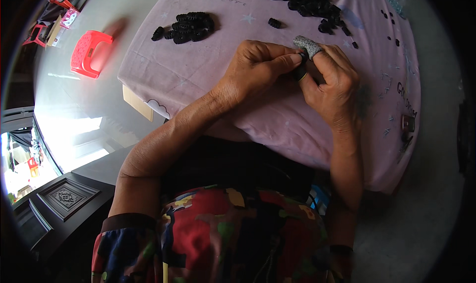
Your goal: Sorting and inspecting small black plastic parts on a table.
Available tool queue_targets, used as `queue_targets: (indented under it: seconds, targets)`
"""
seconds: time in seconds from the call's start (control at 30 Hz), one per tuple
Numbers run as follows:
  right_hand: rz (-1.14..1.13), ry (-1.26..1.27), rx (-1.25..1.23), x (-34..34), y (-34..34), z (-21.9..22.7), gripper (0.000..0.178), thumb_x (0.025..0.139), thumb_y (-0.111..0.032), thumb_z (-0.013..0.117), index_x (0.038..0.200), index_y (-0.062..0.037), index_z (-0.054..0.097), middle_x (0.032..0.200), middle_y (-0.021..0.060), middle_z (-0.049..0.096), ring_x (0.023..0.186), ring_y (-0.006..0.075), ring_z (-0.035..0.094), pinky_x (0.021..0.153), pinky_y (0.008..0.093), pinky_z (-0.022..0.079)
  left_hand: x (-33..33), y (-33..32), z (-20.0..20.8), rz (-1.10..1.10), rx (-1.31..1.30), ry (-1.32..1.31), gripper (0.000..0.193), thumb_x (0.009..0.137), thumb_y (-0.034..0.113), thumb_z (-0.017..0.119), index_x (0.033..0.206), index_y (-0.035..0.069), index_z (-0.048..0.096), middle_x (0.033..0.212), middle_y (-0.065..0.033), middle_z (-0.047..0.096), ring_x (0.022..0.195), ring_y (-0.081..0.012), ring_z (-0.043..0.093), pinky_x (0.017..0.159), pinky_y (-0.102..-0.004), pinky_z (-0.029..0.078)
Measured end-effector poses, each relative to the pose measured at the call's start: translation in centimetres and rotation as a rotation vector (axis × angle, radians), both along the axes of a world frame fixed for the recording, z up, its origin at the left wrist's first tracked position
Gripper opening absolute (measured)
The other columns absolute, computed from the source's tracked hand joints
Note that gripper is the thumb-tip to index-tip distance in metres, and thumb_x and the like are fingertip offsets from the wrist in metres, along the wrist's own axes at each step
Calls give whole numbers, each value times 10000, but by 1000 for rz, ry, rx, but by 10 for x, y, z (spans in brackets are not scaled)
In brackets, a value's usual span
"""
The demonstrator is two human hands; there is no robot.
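Above the pink cloth, my left hand (255, 67) and my right hand (334, 80) meet with their fingertips together. Thumb and forefinger of the left pinch a small black piece (304, 56), mostly hidden by the fingers. The right hand is closed on the same piece from the other side. A grey knitted sleeve (308, 45) covers the right forefinger, and a black band (299, 74) wraps the right thumb. Beyond the left hand lies a small pile of black ridged pieces (191, 26). One single black ridged piece (274, 23) rests just past the fingertips.
A larger heap of black pieces (307, 3) lies at the far side of the cloth-covered table (173, 75). Small metal bits (386, 84) and a small dark box (408, 123) lie toward the right edge. A red plastic stool (89, 55) stands on the floor at left.
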State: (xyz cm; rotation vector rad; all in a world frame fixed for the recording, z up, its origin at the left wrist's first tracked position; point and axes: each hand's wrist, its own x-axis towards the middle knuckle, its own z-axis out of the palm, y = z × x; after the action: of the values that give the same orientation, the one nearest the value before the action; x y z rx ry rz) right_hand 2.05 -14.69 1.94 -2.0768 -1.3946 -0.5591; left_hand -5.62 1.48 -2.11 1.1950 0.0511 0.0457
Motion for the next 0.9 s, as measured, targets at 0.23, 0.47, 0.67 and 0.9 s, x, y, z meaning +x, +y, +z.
queue_targets:
  seconds: [0.23,0.47,0.67,0.9]
  targets:
    - [9,-24,-48,0,-1,-2,274,738,67,701,1011,41,684,859,141,659,765,312,643,675,384,538,-1,-1,0,49,11,-7,206,989,152,669,1046,-27,754,804,-47,708,710,-70,619,637,-223,523]
    - [-12,128,32,1,-2,1,256,718,37,713,971,34,674,864,129,662,795,317,653,696,384,549,1,-2,-3,14,-54,-67,215,988,173,673,1055,-19,743,788,-7,677,704,-51,590,618,-215,485]
    - [-79,343,-17,7,-12,5,248,714,40,745,953,32,678,838,115,654,788,225,682,655,353,552,-13,42,18,94,223,-49,228,996,217,646,1109,40,736,974,-33,763,769,-56,658,649,-208,461]
    - [-119,209,-160,7,-6,-8,199,748,25,732,943,-8,710,860,117,661,821,313,650,736,403,535,-33,113,10,550,979,-199,234,882,94,717,1106,42,762,951,-136,756,831,-198,734,766,-299,571]
